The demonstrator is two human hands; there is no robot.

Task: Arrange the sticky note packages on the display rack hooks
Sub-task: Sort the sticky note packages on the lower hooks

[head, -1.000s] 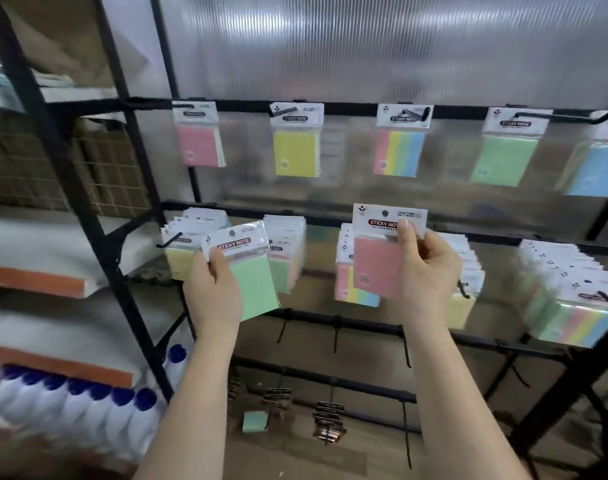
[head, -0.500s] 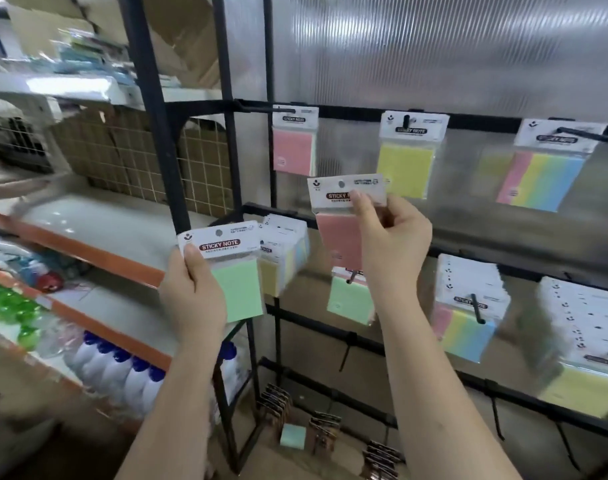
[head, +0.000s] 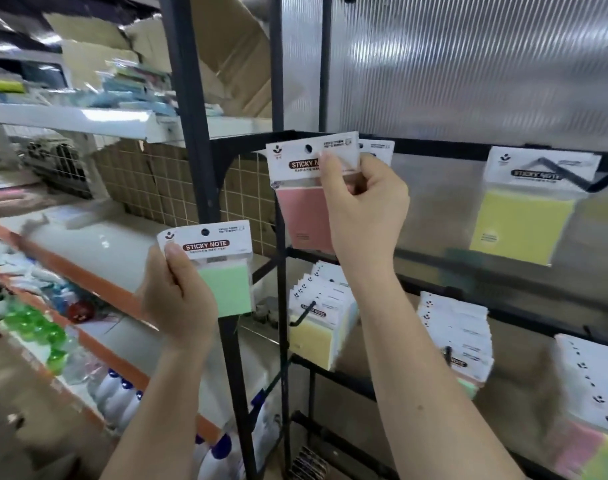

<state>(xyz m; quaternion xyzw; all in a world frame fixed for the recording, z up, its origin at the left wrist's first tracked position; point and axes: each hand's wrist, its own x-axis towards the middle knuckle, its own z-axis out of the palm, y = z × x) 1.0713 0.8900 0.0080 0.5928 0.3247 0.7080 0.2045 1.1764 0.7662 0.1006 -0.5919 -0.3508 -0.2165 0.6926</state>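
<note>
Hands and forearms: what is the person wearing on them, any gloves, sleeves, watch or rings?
Both the left hand and the right hand are bare, with no gloves. No sleeves show along either forearm as far as the frame reaches. No watch, bracelet or ring is visible. The fingernails that show look short and unpainted.

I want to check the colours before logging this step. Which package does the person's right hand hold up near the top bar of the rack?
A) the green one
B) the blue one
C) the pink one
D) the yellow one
C: the right hand pinches the pink package by its header card at the top bar, while the left hand holds the green package lower down.
</note>
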